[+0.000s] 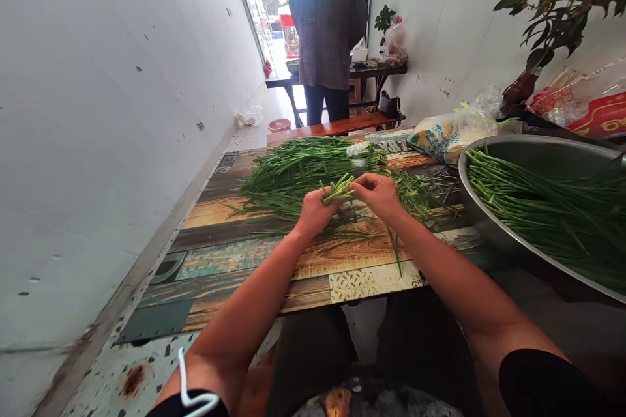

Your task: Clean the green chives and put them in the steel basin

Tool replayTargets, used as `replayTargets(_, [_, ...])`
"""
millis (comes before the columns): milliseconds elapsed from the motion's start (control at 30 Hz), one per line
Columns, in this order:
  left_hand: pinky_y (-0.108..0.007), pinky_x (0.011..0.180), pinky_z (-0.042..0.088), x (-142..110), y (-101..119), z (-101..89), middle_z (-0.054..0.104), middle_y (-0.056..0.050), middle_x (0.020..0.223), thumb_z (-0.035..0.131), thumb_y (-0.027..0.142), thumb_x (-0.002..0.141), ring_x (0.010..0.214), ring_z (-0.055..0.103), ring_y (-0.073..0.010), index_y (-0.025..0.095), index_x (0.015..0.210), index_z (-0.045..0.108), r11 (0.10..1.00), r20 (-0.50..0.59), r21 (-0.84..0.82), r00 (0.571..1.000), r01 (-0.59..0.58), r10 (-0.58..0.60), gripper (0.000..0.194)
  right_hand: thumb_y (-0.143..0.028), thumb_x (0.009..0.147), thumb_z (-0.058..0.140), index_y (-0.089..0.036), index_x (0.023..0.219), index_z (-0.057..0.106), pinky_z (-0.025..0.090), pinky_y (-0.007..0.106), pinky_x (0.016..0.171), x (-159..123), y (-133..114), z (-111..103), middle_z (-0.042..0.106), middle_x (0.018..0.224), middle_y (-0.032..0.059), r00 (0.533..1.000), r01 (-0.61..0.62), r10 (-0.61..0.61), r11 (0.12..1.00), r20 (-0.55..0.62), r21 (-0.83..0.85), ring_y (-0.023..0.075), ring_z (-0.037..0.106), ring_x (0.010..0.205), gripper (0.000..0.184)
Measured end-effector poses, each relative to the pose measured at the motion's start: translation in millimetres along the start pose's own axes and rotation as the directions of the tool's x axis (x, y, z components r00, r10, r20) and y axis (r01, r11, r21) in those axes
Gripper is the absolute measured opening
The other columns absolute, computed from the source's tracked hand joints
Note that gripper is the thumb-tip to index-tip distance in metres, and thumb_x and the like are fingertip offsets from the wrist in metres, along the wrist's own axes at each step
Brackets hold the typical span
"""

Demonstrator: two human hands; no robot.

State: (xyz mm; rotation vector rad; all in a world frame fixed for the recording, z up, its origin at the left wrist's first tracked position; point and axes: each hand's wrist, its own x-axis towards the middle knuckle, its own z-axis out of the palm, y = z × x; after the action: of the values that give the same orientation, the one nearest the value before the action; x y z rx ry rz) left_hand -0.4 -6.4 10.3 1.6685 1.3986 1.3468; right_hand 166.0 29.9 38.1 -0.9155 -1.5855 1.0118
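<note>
The fingers of the left hand point(315, 212), near the centre of the frame, are curled tight around a small bunch of green stalks point(337, 190), whose pale ends poke up and to the right out of the fist. Just beside those ends, the right hand point(380, 195) has its thumb and forefinger drawn toward each other; I cannot tell whether they meet or nip a stalk between them. Below the right wrist a single green blade point(396, 253) hangs toward the lower centre. Behind the hands lies a large heap of long greens point(293, 166), with a pale wrap point(358, 151) near its right end, and scattered trimmings point(418, 195) spread right of centre. All of this rests on a table point(220, 273) with a patchwork wood pattern. At the right edge, a wide metal basin point(528, 151) holds many more green stalks point(523, 199), with plastic bags point(454, 133) near its far rim and a leafy plant point(557, 26) in the upper right. At top centre, beyond a reddish bench point(342, 126), another person point(325, 19) stands back-turned at a dark table point(398, 70). A pale wall point(98, 111) fills the left side.
</note>
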Motion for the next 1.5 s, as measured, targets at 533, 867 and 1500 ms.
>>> replayTargets(533, [-0.026, 0.07, 0.045, 1.3, 0.7, -2.0, 0.07, -0.002, 0.074, 0.073, 0.048, 0.071, 0.07, 0.06, -0.0148, 0.015, 0.083, 0.074, 0.989, -0.032, -0.105, 0.993, 0.106, -0.11, 0.036, -0.062, 0.076, 0.063, -0.017, 0.075, 0.069, 0.037, 0.024, 0.049, 4.8, 9.3, -3.5, 0.058, 0.059, -0.0009, 0.998, -0.071, 0.071, 0.996, 0.002, 0.05, 0.0095, 0.046, 0.051, 0.045])
replayTargets(867, [-0.023, 0.066, 0.044, 3.2, -5.3, -1.5, 0.065, 0.001, 0.068, 0.074, 0.05, 0.07, 0.064, 0.053, -0.0111, 0.014, 0.081, 0.073, 0.984, 0.05, -0.132, 0.993, 0.117, -0.111, 0.038, -0.045, 0.064, 0.071, -0.017, 0.056, 0.056, 0.032, 0.024, 0.051, 1.1, 6.2, 2.0, 0.05, 0.054, -0.0034, 0.995, -0.057, 0.061, 0.997, 0.074, -0.046, 0.0084, 0.039, 0.053, 0.032])
replayTargets(1500, [-0.024, 0.059, 0.038, 2.8, 5.3, -5.3, 0.063, 0.002, 0.063, 0.077, 0.046, 0.067, 0.058, 0.05, -0.0101, 0.014, 0.075, 0.074, 0.978, 0.072, -0.122, 0.984, 0.168, -0.16, 0.033, -0.05, 0.068, 0.069, -0.017, 0.068, 0.063, 0.032, 0.023, 0.049, 4.8, 7.7, -3.3, 0.052, 0.057, -0.0029, 0.997, -0.069, 0.069, 0.998, 0.028, 0.006, 0.0086, 0.04, 0.052, 0.034])
